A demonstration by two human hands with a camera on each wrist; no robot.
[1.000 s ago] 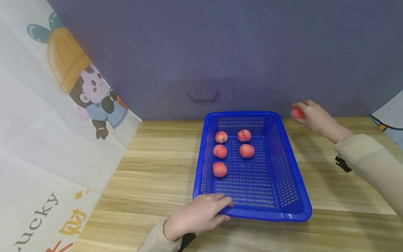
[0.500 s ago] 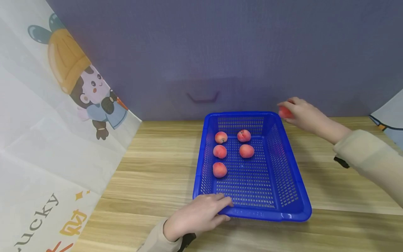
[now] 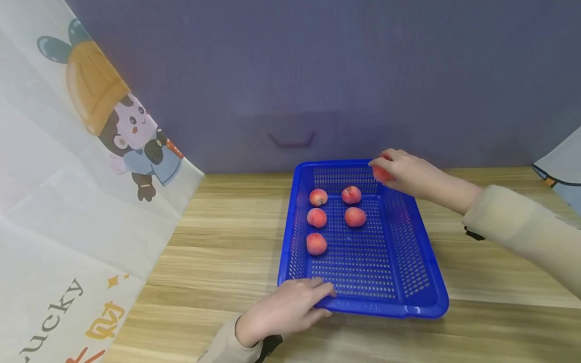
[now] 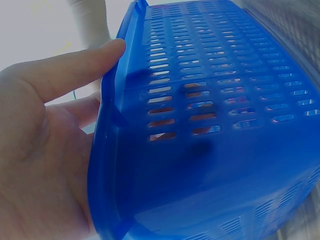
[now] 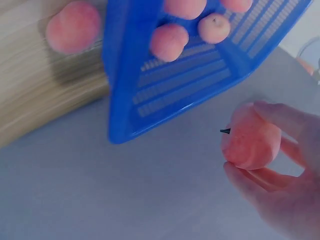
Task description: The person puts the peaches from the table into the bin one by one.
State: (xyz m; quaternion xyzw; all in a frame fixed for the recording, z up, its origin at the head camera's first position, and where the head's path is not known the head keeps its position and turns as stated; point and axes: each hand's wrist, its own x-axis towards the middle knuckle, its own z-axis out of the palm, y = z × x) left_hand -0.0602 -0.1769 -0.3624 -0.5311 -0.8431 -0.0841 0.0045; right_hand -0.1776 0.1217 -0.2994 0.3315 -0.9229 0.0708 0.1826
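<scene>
At the near rim of a blue basket (image 3: pixel 381 306), a person's left hand (image 3: pixel 286 307) is gripping the plastic; its fingers are hooking over the edge while the thumb is bearing on the outer side. By the far right corner, the right hand (image 3: pixel 410 172) is pinching a reddish peach (image 5: pixel 252 142) between thumb and fingers. From the head view that fruit is overlapping the corner, but the right wrist view is showing a gap between it and the rim. A small dark stem (image 5: pixel 225 131) is poking out of it.

Inside the basket, five more peaches are resting on the slotted floor: a left-hand file of three, with the nearest peach (image 3: pixel 316 244) sitting a little apart from its two fellows, and a pair to their right, where the farther peach (image 3: pixel 351 194) is lying just beside the nearer one (image 3: pixel 355 217). Outside the wall, one loose peach (image 5: pixel 73 27) is lying on the wooden surface (image 3: pixel 227 242), near the basket.

Behind everything, a grey-blue panel (image 3: pixel 317 75) is rising from the surface, and on the left a white sheet (image 3: pixel 54 212) is displaying a cartoon figure (image 3: pixel 131 121) in an orange hat. Both arms are wearing beige sleeves (image 3: pixel 513 217).
</scene>
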